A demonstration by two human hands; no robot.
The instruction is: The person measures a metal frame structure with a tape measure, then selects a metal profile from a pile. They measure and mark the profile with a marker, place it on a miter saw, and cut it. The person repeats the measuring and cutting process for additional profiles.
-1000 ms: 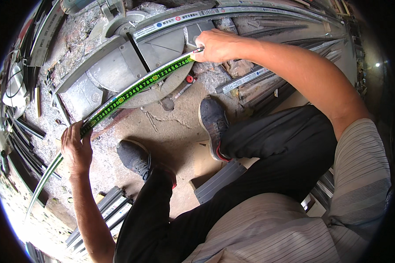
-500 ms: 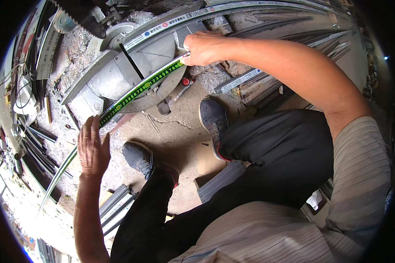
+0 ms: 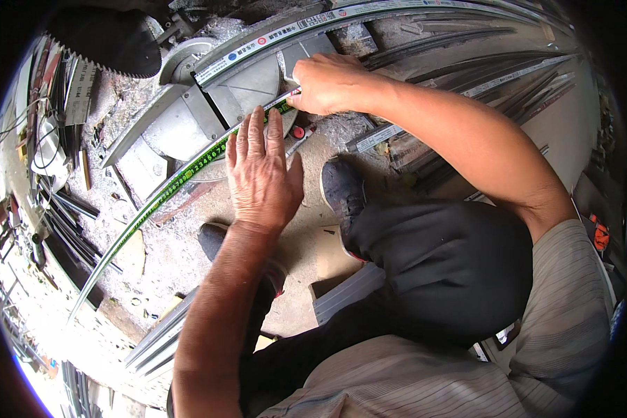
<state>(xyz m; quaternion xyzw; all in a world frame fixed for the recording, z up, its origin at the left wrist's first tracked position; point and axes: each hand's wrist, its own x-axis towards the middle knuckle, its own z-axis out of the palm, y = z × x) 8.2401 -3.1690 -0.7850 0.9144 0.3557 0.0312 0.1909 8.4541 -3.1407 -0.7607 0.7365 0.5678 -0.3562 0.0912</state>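
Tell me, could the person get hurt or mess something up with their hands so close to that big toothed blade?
Maybe. The toothed saw blade hangs bare above the saw table, not far from the left hand, so a careless reach could meet teeth. The right hand pins one end of the green tape measure; if it slips, the tape could shift and spoil the measurement. Metal shavings around the saw could prick bare skin.

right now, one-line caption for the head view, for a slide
Right hand pins a green tape measure at a mitre saw; open left hand above it.
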